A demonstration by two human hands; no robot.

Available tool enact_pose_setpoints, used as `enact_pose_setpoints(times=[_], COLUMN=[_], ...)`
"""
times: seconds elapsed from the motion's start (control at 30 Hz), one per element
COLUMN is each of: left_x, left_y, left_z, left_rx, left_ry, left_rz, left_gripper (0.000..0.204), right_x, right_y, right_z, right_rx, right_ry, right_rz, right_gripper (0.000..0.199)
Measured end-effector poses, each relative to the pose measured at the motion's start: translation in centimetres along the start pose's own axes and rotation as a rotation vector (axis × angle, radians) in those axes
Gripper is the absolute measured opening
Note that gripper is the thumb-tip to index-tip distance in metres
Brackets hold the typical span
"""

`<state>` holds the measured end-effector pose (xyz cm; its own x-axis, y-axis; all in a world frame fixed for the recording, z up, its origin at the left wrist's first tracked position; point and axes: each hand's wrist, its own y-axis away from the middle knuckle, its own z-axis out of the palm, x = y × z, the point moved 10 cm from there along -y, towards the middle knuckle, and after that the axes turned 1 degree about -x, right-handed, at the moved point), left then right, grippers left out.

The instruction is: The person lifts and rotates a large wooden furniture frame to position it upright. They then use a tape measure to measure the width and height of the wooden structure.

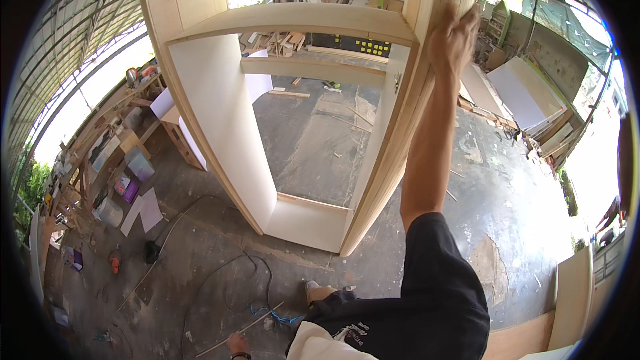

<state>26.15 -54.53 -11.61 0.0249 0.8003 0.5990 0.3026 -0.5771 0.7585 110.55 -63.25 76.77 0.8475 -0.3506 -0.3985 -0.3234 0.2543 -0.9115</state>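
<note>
A tall wooden cabinet frame [293,20] stands in front of me, with pale raw wood edges and white inner faces. My right arm is stretched up along its right side. High on that side, my right hand [453,43] presses against the outer wood with its fingers bent and drawn together. Whatever may lie under the palm is hidden. Low in the view hangs my left hand [238,343], small and partly cut off, with a dark band at the wrist. A thin stick [267,314] passes beside it; I cannot tell whether the fingers hold it.
Dark cables [257,263] and a blue cord [285,319] trail over the concrete floor by my feet. A cluttered workbench [87,160] lines the left, with an orange tool [115,263] below it. Large boards [527,97] lean at the right; scrap wood [283,43] lies behind the frame.
</note>
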Motion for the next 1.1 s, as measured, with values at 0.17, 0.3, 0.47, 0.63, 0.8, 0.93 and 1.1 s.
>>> enact_pose_setpoints(times=[0.17, 0.3, 0.47, 0.63, 0.8, 0.93, 1.1], left_x=[9.6, 23.1, 42.7, 62.5, 77.7, 84.8, 89.8], left_y=[-2.2, -3.6, 2.7, 12.3, 24.0, 32.5, 37.7], left_z=[6.6, 14.7, 19.8, 27.8, 28.5, 32.4, 35.0], left_rx=[-0.034, -0.230, -0.268, -0.346, -0.244, -0.336, -0.350], left_ry=[-0.152, -0.187, 0.047, 0.168, 0.209, 0.233, 0.236], left_rz=[0.084, 0.167, 0.577, 0.984, 1.441, 1.628, 1.756], left_gripper=[0.045, 0.040, 0.052, 0.057, 0.062, 0.075, 0.097], right_x=[-1.8, 7.8, -2.2, 2.4, -3.9, -5.9, -5.4], right_y=[-5.4, -12.8, -10.9, -15.4, -13.4, -12.4, -10.2], right_z=[-4.9, -7.4, -0.6, 0.6, 0.2, -4.8, 3.2], right_rx=[-0.083, 0.577, -0.167, 0.021, -0.064, 0.155, -0.001], right_ry=[-0.042, 0.191, -0.370, 0.628, -0.092, -0.151, 0.087], right_rz=[0.157, -0.024, 0.070, 0.039, -0.095, -0.061, -0.250], right_gripper=[0.081, 0.074, 0.070, 0.069, 0.075, 0.085, 0.099])
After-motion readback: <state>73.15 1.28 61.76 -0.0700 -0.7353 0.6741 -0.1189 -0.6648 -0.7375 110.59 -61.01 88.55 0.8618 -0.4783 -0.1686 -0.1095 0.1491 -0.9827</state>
